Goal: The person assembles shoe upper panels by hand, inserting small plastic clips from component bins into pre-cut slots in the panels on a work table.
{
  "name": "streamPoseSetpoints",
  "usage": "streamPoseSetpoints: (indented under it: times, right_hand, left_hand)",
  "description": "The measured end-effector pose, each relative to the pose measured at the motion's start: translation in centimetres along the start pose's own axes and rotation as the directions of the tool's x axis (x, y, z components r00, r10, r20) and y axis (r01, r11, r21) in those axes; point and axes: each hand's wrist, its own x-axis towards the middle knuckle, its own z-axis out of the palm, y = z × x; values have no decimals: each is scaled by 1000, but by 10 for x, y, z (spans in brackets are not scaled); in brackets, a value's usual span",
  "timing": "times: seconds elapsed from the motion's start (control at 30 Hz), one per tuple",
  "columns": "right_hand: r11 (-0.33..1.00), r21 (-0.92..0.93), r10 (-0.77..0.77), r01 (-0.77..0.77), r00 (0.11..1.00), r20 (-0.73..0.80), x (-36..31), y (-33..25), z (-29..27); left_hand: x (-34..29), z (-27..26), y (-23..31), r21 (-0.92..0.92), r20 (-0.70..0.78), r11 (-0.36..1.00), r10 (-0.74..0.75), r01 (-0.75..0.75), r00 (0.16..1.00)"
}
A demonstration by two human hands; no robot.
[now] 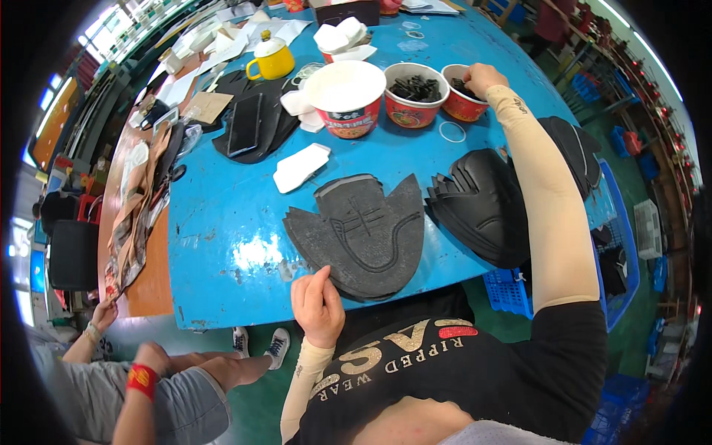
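My right hand (485, 78) reaches over the rim of the right red paper bowl (466, 109). Its fingers are bent together and the tips are hidden against the dark bits inside, so what they pinch cannot be made out. Close to the table's front edge, my left hand (318, 305) is closed with curled fingers, beside the lower edge of a stack of dark grey foam pieces (363, 230). These are rounded at the bottom, with notched sides and a stitched curved line. Whether the left fingers hold anything small is hidden. Another black padded stack (486, 211) lies right of it.
A second bowl (415, 115) of black strips and a large white-lidded tub (348, 122) stand farther back. A yellow mug (273, 58), a phone (245, 122) and white scraps (302, 167) lie leftward. Blue crates (509, 291) sit below the table. Another person (167, 397) is at left.
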Motion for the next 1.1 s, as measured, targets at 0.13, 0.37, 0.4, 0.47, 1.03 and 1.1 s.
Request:
streamPoseSetpoints:
  times: [0.13, 0.37, 0.4, 0.47, 1.03, 1.1]
  right_hand:
    - [998, 35, -43, 43, 999, -11, 9, 19, 7]
    - [592, 804, -131, 55, 991, 29, -39, 10, -17]
    - [531, 843, -187, 87, 982, 16, -60, -4, -27]
    - [310, 940, -356, 143, 934, -25, -119, -45, -48]
    - [-55, 979, -504, 197, 841, -198, -319, -140, -14]
    - [0, 965, -493, 263, 839, -229, -322, -140, -10]
  left_hand:
    - [-1, 3, 1, -1, -2, 1000, -6, 6, 1000]
    - [-10, -3, 1, 29, -103, 999, -35, 38, 994]
    - [-7, -3, 3, 12, -121, 1000, -24, 26, 992]
    - [5, -6, 13, -45, -144, 998, 27, -34, 989]
    - [35, -19, 49, -842, 443, 132, -383, 523, 811]
    - [31, -16, 48, -835, 442, 158, -376, 527, 814]
